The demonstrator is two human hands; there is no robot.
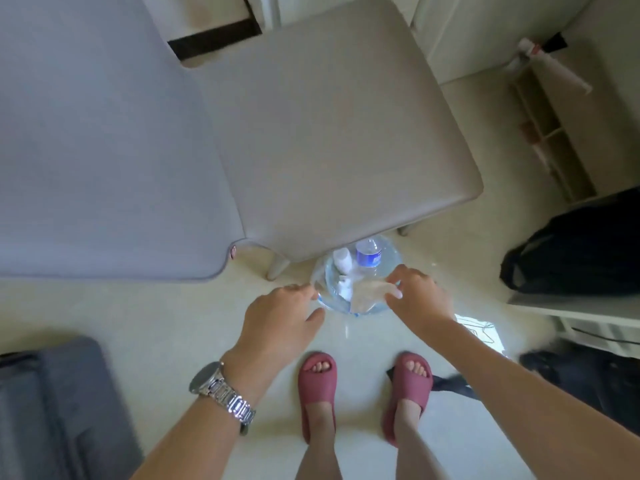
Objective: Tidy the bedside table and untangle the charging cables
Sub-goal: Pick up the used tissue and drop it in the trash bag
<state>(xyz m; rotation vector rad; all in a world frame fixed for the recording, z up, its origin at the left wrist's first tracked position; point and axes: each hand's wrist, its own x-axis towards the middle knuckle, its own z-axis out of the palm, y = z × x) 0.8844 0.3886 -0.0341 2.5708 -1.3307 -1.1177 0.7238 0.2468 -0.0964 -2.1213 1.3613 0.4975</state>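
A small bin lined with a clear plastic bag (358,308) stands on the floor under the front edge of a chair. Inside lie a water bottle with a blue label (369,256), a white bottle (342,259) and a crumpled tissue (369,294). My left hand (282,318), with a metal watch on its wrist, pinches the bag's left rim. My right hand (417,294) grips the bag's right rim, beside the tissue. No cables or bedside table can be made out clearly.
A beige chair seat (332,133) and its grey backrest (97,140) fill the upper view. A black bag (575,251) rests on a white shelf at right. A grey cushion (59,407) is at lower left. My feet in red slippers (318,393) stand just behind the bin.
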